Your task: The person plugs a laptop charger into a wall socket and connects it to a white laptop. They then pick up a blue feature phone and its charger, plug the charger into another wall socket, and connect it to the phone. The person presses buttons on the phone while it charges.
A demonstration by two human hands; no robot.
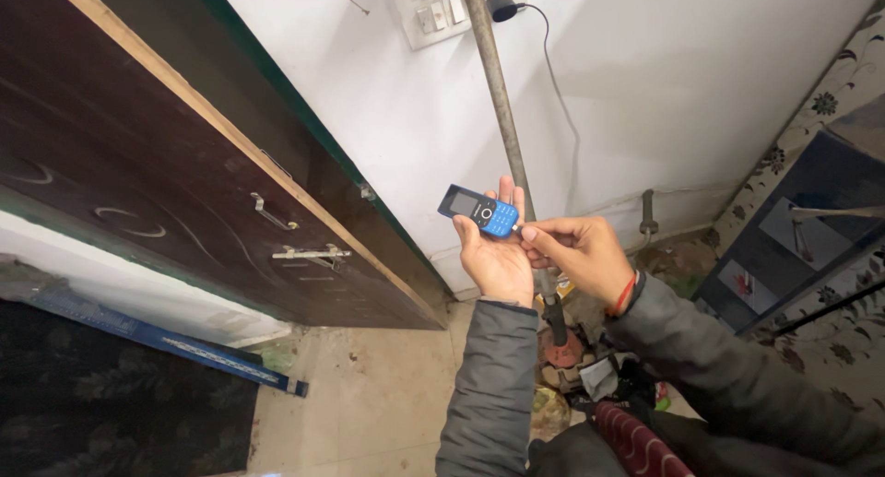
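While my left hand [498,260] holds the small blue phone [479,211] in closed fingers just beside the grey pipe [498,90], my right hand [576,251] pinches the charger plug at its end, not fully in, I think.

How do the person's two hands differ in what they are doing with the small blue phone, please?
The left hand lies palm up and cradles the phone across its fingers, while the right hand only pinches at the phone's lower end with its fingertips. The right hand has a red band at the wrist; the left hand shows none. The left hand reaches up from below; the right hand comes in from the side. Both come out of grey sleeves.
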